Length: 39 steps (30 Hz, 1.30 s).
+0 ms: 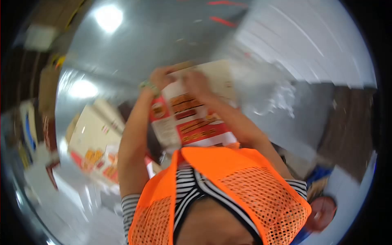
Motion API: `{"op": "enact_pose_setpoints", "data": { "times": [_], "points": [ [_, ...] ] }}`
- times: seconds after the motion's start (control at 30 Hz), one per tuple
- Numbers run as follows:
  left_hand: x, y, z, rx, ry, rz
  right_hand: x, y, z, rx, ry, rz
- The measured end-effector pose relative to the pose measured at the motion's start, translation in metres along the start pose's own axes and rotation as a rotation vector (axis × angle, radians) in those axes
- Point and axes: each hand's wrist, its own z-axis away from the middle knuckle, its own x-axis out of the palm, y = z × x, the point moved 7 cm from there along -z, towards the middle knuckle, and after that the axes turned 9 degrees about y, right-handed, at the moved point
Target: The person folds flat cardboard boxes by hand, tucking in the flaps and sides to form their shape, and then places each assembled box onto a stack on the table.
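Note:
A cardboard box [200,122] with red, white and yellow print stands close in front of my chest, its pale flap [220,75] spread out at the far side. My left hand [161,78], with a band at its wrist, has its fingers curled at the far left edge of the box, by a brown flap. Over the upper part of the printed panel lies my right hand [197,85], its fingers smeared by motion. I cannot tell whether the right hand grips the cardboard.
Another printed box [96,143] with pale flaps stands to the left. Shiny grey metal [163,36] spreads beyond the hands, with crumpled clear plastic [281,100] on the right. A round red object [321,213] is at lower right. Stacked cartons [48,94] line the far left.

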Motion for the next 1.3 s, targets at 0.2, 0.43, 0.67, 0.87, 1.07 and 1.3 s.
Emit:
{"op": "enact_pose_setpoints", "data": {
  "times": [0.2, 0.43, 0.67, 0.87, 1.07, 1.3],
  "points": [
    [0.007, -0.002, -0.010, -0.170, -0.385, 0.337, -0.016, -0.008, 0.007, -0.085, 0.184, -0.091],
    [0.024, -0.019, -0.026, -0.188, -0.488, -0.082, -0.030, 0.003, 0.015, -0.261, 0.025, 0.053],
    [0.017, 0.057, 0.000, 0.147, 0.102, -0.757, -0.035, 0.065, 0.040, 0.076, -0.167, -0.297],
    [0.067, 0.103, 0.014, 0.408, 0.100, -0.344, -0.069, 0.050, 0.036, 0.399, -0.102, -0.652],
    [0.068, 0.082, -0.006, -0.082, 0.001, 0.031, -0.077, 0.084, 0.010, 0.372, -0.001, -0.654],
    [0.075, 0.063, -0.034, -0.380, -0.094, -0.223, -0.091, 0.092, -0.042, -0.250, 0.155, 0.084]
  ]
}}
